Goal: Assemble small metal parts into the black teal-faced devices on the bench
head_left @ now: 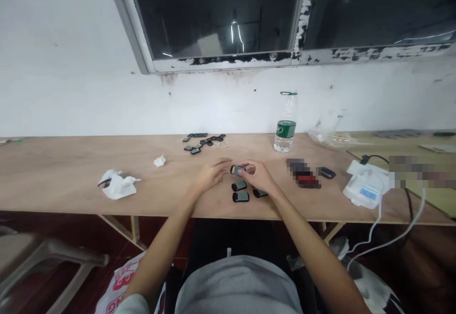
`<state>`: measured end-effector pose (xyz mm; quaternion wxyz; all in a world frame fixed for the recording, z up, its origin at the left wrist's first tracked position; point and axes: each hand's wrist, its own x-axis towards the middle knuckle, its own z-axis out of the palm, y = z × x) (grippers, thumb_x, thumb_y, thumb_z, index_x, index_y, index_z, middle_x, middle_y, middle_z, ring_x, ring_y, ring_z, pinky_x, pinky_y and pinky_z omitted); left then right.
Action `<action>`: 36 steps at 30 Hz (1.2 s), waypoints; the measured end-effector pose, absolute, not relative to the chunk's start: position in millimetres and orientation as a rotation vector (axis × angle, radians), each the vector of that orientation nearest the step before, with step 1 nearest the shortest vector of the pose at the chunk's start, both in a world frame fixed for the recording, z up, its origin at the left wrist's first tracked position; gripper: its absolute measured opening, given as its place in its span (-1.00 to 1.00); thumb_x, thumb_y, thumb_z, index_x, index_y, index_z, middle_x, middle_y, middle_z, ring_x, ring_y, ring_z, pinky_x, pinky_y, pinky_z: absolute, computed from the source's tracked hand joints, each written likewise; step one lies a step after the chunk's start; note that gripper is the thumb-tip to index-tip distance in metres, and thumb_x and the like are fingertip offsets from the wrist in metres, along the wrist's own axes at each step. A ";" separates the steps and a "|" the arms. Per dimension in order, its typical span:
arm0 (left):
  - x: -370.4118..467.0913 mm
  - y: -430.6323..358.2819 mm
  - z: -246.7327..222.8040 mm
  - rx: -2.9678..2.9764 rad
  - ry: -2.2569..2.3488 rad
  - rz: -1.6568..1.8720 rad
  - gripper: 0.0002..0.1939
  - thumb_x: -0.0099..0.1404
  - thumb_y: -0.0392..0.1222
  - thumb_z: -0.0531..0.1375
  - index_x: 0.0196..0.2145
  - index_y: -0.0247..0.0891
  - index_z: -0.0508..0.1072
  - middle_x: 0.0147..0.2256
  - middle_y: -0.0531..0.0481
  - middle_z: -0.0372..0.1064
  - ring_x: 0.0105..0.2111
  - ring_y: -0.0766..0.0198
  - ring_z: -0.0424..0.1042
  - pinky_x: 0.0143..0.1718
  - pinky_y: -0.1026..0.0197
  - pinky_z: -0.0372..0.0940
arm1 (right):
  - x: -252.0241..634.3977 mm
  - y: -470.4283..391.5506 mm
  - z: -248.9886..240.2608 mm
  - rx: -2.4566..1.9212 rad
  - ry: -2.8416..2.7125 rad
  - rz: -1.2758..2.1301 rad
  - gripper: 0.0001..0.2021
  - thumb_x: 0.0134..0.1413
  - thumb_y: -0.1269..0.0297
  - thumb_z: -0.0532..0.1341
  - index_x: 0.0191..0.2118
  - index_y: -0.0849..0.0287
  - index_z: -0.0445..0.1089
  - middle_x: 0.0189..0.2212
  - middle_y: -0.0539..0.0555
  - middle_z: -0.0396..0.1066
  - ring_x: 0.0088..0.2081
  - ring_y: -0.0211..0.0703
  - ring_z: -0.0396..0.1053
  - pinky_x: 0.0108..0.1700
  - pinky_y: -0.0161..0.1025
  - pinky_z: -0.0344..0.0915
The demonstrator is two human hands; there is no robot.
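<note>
My right hand [257,175] pinches a small flat piece [238,170] with a black rounded rim, a grey face and a yellowish end. Just left of that piece is my left hand [213,175], its fingers stretched out and apart, with nothing visible in them. Whether its fingertips touch the piece is too small to tell. Below the hands lie similar black-and-grey pieces: an upper one [239,186], a lower one [241,197], and another [260,193] partly hidden under my right wrist.
Farther back sit several similar pieces [195,151] and scattered small white bits [221,144]. A water bottle [285,128] stands near the wall. Crumpled tissues [120,185] lie left; a black oval object [327,173] and a white corded device [365,185] lie right on the wooden table [64,176].
</note>
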<state>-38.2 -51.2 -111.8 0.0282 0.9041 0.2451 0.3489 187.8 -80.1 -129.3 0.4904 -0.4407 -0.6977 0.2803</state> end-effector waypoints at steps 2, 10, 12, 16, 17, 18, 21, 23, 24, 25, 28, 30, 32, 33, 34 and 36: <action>-34.3 -51.1 -116.0 2.829 0.718 1.093 -0.66 0.46 -0.25 0.06 0.12 -0.19 0.43 0.18 -0.17 0.34 0.13 0.11 0.40 0.14 0.02 0.36 | 185.6 -83.5 -125.3 -1.007 -1.676 0.738 -0.67 0.08 0.14 0.29 -0.08 0.23 0.51 -0.31 0.12 0.57 -0.39 -0.16 0.47 -0.30 -0.24 0.40; -42.4 -41.5 -127.5 2.947 0.632 1.085 -0.38 0.29 -0.54 0.07 0.22 -0.07 0.36 0.14 -0.11 0.39 0.11 0.15 0.42 0.09 0.06 0.40 | 183.9 -85.9 -121.3 -0.933 -1.648 0.802 -0.73 0.09 0.20 0.30 -0.10 0.20 0.52 -0.11 0.17 0.57 -0.24 -0.09 0.55 -0.17 -0.19 0.46; -43.5 -40.1 -128.1 2.953 0.609 1.118 -0.38 0.28 -0.57 0.06 0.20 -0.07 0.39 0.14 -0.10 0.39 0.10 0.16 0.42 0.09 0.07 0.40 | 184.2 -85.6 -121.5 -0.923 -1.639 0.822 -0.74 0.10 0.21 0.31 -0.11 0.19 0.53 -0.11 0.16 0.57 -0.23 -0.08 0.56 -0.14 -0.17 0.47; -45.3 -38.0 -128.7 2.944 0.539 1.117 -0.36 0.28 -0.58 0.05 0.20 -0.08 0.39 0.14 -0.10 0.38 0.12 0.16 0.41 0.13 0.07 0.37 | 184.4 -85.4 -121.5 -0.925 -1.638 0.848 -0.73 0.09 0.20 0.32 -0.11 0.20 0.52 -0.12 0.16 0.59 -0.20 -0.06 0.57 -0.12 -0.16 0.48; -45.8 -37.6 -129.0 2.943 0.532 1.109 -0.35 0.28 -0.58 0.04 0.21 -0.07 0.37 0.15 -0.10 0.38 0.13 0.15 0.40 0.14 0.07 0.36 | 184.4 -85.5 -121.3 -0.924 -1.641 0.850 -0.73 0.09 0.20 0.32 -0.11 0.21 0.52 -0.12 0.16 0.58 -0.20 -0.06 0.57 -0.12 -0.16 0.48; -46.3 -37.4 -129.4 2.945 0.529 1.107 -0.35 0.28 -0.58 0.04 0.22 -0.07 0.36 0.15 -0.11 0.37 0.14 0.15 0.40 0.14 0.07 0.36 | 184.3 -85.7 -121.0 -0.924 -1.643 0.849 -0.73 0.09 0.20 0.32 -0.11 0.21 0.52 -0.12 0.17 0.58 -0.20 -0.06 0.57 -0.12 -0.16 0.49; -47.2 -37.7 -130.7 2.956 0.551 1.107 -0.35 0.29 -0.57 0.04 0.24 -0.07 0.34 0.16 -0.11 0.37 0.13 0.15 0.40 0.12 0.07 0.38 | 184.5 -86.1 -120.5 -0.931 -1.648 0.843 -0.74 0.10 0.21 0.32 -0.11 0.22 0.52 -0.12 0.17 0.58 -0.21 -0.07 0.57 -0.13 -0.17 0.49; -47.2 -38.5 -131.0 2.967 0.560 1.105 -0.35 0.29 -0.56 0.06 0.25 -0.06 0.33 0.16 -0.10 0.37 0.12 0.15 0.42 0.11 0.08 0.39 | 184.9 -85.7 -120.8 -0.927 -1.651 0.839 -0.74 0.10 0.21 0.32 -0.11 0.21 0.53 -0.11 0.18 0.58 -0.22 -0.07 0.57 -0.14 -0.17 0.49; -47.1 -38.9 -131.1 2.974 0.558 1.101 -0.35 0.29 -0.55 0.07 0.25 -0.05 0.33 0.16 -0.10 0.38 0.11 0.15 0.42 0.10 0.09 0.40 | 185.1 -85.4 -121.1 -0.919 -1.654 0.839 -0.74 0.10 0.21 0.32 -0.11 0.21 0.53 -0.11 0.18 0.58 -0.22 -0.06 0.57 -0.13 -0.16 0.49; -46.9 -39.2 -131.2 2.979 0.556 1.101 -0.35 0.29 -0.55 0.08 0.25 -0.05 0.32 0.15 -0.10 0.38 0.11 0.15 0.43 0.09 0.10 0.41 | 185.4 -85.0 -121.4 -0.910 -1.656 0.841 -0.74 0.10 0.21 0.32 -0.12 0.21 0.53 -0.11 0.18 0.58 -0.21 -0.06 0.57 -0.12 -0.16 0.49; -46.9 -39.4 -132.0 2.996 0.572 1.105 -0.33 0.26 -0.57 0.08 0.25 -0.06 0.33 0.15 -0.10 0.38 0.09 0.16 0.44 0.06 0.12 0.43 | 185.7 -84.6 -121.4 -0.896 -1.657 0.854 -0.74 0.10 0.21 0.32 -0.12 0.21 0.53 -0.10 0.18 0.58 -0.20 -0.05 0.57 -0.11 -0.15 0.49; -46.9 -39.5 -132.2 3.004 0.592 1.116 -0.32 0.25 -0.59 0.06 0.24 -0.08 0.33 0.16 -0.11 0.37 0.10 0.15 0.44 0.06 0.10 0.43 | 185.4 -85.1 -120.3 -0.907 -1.654 0.859 -0.74 0.11 0.19 0.32 -0.11 0.21 0.53 -0.10 0.17 0.58 -0.20 -0.04 0.57 -0.13 -0.14 0.49; -46.4 -40.1 -131.3 2.992 0.596 1.125 -0.32 0.23 -0.60 0.05 0.23 -0.10 0.34 0.16 -0.12 0.37 0.11 0.14 0.43 0.09 0.07 0.42 | 185.3 -85.8 -119.1 -0.917 -1.645 0.858 -0.73 0.11 0.18 0.31 -0.11 0.20 0.53 -0.10 0.17 0.58 -0.20 -0.04 0.57 -0.12 -0.14 0.49; -45.9 -40.7 -130.4 2.980 0.596 1.120 -0.33 0.23 -0.59 0.05 0.23 -0.11 0.34 0.16 -0.11 0.37 0.12 0.15 0.42 0.10 0.05 0.41 | 185.3 -86.0 -118.7 -0.923 -1.641 0.857 -0.73 0.11 0.18 0.31 -0.11 0.20 0.53 -0.11 0.18 0.58 -0.20 -0.04 0.56 -0.12 -0.14 0.48; -45.2 -41.4 -129.1 2.967 0.596 1.107 -0.33 0.23 -0.59 0.05 0.22 -0.12 0.35 0.16 -0.11 0.38 0.12 0.15 0.42 0.12 0.05 0.40 | 185.4 -86.1 -118.6 -0.927 -1.638 0.856 -0.73 0.11 0.18 0.31 -0.11 0.20 0.53 -0.11 0.18 0.58 -0.20 -0.04 0.56 -0.11 -0.14 0.48; -43.7 -42.7 -126.5 2.949 0.605 1.067 -0.36 0.24 -0.57 0.06 0.22 -0.15 0.35 0.16 -0.12 0.39 0.13 0.14 0.42 0.14 0.03 0.38 | 185.9 -85.8 -119.2 -0.935 -1.630 0.860 -0.71 0.10 0.17 0.32 -0.10 0.20 0.53 -0.11 0.18 0.58 -0.19 -0.04 0.56 -0.12 -0.14 0.48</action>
